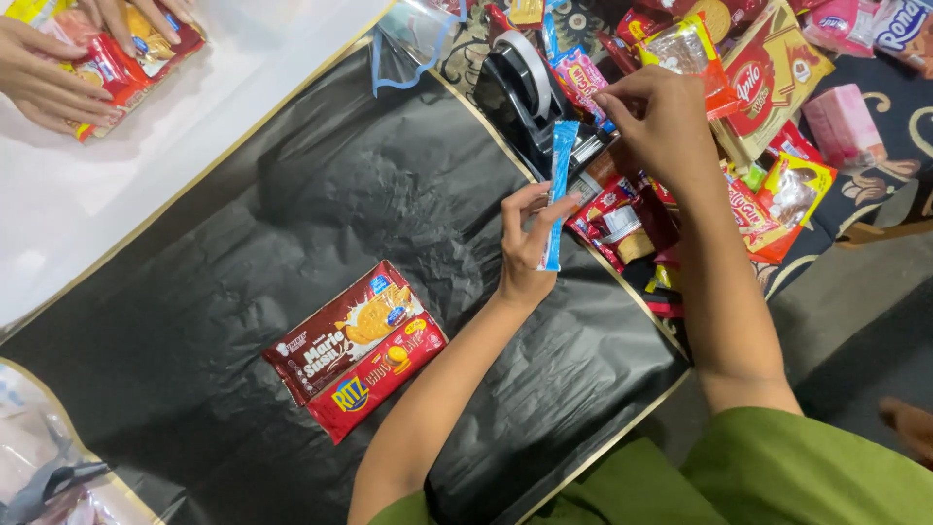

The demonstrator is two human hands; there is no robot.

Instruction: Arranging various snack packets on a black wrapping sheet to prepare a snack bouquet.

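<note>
a slim blue stick pack (pixel 559 190) is pinched upright by the left hand (pixel 525 248); the right hand (pixel 656 122), fingers pressed together, is held just beside its top end.

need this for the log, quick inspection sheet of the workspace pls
surface: black crinkled wrapping sheet with gold edge.
job's things: thin blue snack stick pinched low by left hand; right hand reaches at the black tape dispenser; what it grips cannot be told.
clutter: brown biscuit pack and red cracker pack side by side on the sheet; snack pile at right.
fingers: bare.
cables: nothing seen.
surroundings: another person's hands on packets, white sheet, grey floor.
</note>
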